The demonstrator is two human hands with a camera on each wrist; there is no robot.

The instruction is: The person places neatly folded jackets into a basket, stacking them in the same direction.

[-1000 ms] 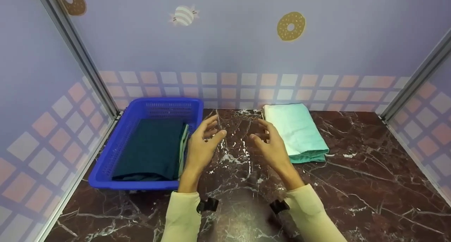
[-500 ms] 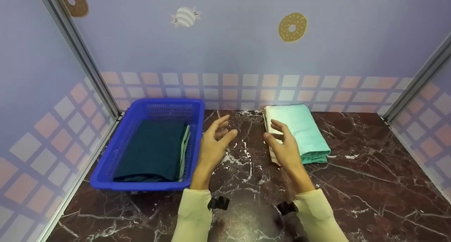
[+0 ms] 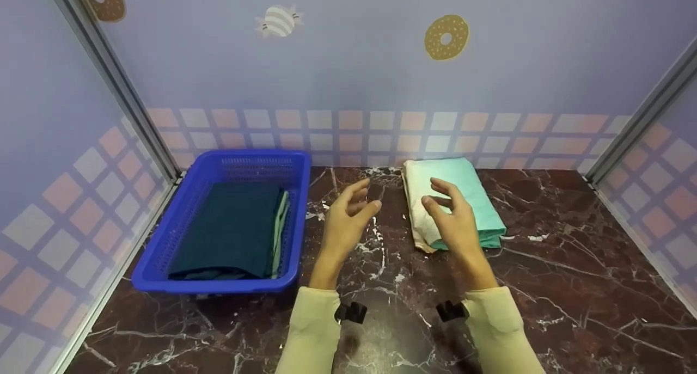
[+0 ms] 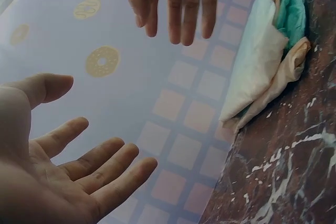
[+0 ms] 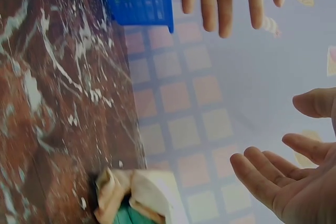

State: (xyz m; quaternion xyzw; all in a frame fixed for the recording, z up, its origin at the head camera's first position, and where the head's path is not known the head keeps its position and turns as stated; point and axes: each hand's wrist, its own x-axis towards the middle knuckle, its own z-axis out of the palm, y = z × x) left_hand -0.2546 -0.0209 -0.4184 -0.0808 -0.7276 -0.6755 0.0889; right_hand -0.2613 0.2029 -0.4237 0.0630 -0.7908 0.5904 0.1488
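Observation:
Both hands hover above the table, palms facing each other, fingers relaxed and holding nothing. My left hand is between the blue basket and the folded cloth, apart from both. My right hand is above the front part of a folded cloth, white fading to turquoise with a beige layer at its left edge. In the left wrist view the same cloth lies beyond the hands. The blue plastic basket at the left holds a folded dark teal cloth, with a light green cloth along its right side.
The table has a dark red-brown marble pattern. A lilac back wall with printed sweets and squares stands directly behind the basket and the cloth. Side panels with metal edge posts bound the space left and right.
Both hands have moved to the right, the left one away from the basket, the right one over the folded cloth. Basket and cloths stay in place; the head view shifts slightly.

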